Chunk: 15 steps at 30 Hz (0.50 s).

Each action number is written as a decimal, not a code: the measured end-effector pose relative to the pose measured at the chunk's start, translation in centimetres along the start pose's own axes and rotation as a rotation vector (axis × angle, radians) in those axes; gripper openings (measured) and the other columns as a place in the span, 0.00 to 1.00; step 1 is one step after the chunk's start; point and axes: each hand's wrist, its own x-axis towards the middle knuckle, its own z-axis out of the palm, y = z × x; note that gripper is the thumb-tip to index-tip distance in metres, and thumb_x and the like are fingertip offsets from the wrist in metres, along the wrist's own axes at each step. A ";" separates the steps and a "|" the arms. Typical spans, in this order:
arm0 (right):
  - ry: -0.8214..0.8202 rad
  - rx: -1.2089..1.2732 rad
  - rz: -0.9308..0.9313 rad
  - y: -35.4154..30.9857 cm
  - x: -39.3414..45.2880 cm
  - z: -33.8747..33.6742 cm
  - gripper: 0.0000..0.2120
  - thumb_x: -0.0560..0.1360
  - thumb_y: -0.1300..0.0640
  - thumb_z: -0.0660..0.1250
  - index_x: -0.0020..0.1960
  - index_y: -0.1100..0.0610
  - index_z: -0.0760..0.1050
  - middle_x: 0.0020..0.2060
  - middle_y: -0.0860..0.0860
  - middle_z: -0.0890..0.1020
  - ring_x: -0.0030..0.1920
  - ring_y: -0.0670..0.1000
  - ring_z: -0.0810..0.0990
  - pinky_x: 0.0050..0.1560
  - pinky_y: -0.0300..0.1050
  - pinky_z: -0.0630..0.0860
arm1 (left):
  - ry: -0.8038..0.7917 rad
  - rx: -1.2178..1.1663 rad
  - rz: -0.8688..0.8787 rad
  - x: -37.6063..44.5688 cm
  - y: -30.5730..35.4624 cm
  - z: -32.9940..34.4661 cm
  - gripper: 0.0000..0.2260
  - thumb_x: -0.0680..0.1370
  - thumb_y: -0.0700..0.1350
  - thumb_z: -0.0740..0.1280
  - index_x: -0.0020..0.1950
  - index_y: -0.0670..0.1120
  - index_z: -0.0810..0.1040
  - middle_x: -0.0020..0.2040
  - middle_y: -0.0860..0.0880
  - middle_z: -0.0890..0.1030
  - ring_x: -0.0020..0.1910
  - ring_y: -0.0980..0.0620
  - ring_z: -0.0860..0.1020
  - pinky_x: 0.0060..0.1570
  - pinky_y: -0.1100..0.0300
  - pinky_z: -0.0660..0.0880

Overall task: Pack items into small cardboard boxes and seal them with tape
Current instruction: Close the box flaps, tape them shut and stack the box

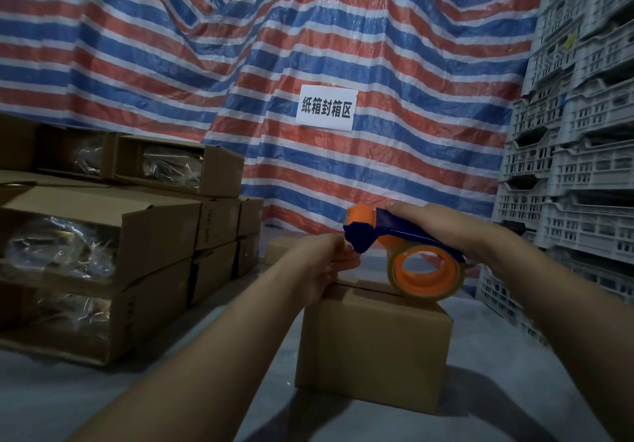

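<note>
head view: sealing step; right hand (442, 232) grips tape dispenser (408, 253) on the closed box (374, 345), left hand (329, 263) pinches at its nose (likely the tape end); next, stick and pull across the seam.

Tape dispenser (404, 253) on small box (374, 345); stacked boxes (113, 246) left.

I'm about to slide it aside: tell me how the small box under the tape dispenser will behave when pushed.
The small cardboard box sits flat on a broad base, so it should slide rather than tip. Its top seam looks untaped, so the flaps may lift. The tape dispenser resting on it could roll off once the right hand lets go.
</note>
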 end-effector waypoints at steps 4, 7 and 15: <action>-0.035 -0.087 0.015 -0.5 0.3 -0.7 0.27 0.79 0.32 0.57 0.44 0.53 0.82 0.30 0.47 0.84 0.28 0.43 0.80 0.46 0.44 0.73 | 0.049 -0.022 -0.006 -0.3 0.1 0.3 0.09 0.83 0.40 0.58 0.55 0.41 0.77 0.37 0.47 0.78 0.22 0.60 0.72 0.33 0.65 0.63; -0.127 -0.113 0.051 -0.9 0.2 -1.4 0.26 0.80 0.34 0.57 0.46 0.54 0.81 0.30 0.48 0.84 0.27 0.43 0.80 0.43 0.42 0.73 | 0.128 0.030 -0.012 0.0 0.0 0.9 0.10 0.82 0.40 0.59 0.57 0.41 0.78 0.35 0.49 0.78 0.26 0.58 0.73 0.36 0.63 0.66; -0.220 -0.161 0.110 -0.5 0.0 -2.5 0.24 0.81 0.36 0.56 0.46 0.54 0.79 0.30 0.48 0.83 0.27 0.43 0.78 0.40 0.40 0.73 | 0.351 -0.305 -0.052 0.6 -0.7 0.8 0.10 0.79 0.33 0.55 0.57 0.39 0.72 0.39 0.45 0.71 0.35 0.51 0.71 0.57 0.49 0.78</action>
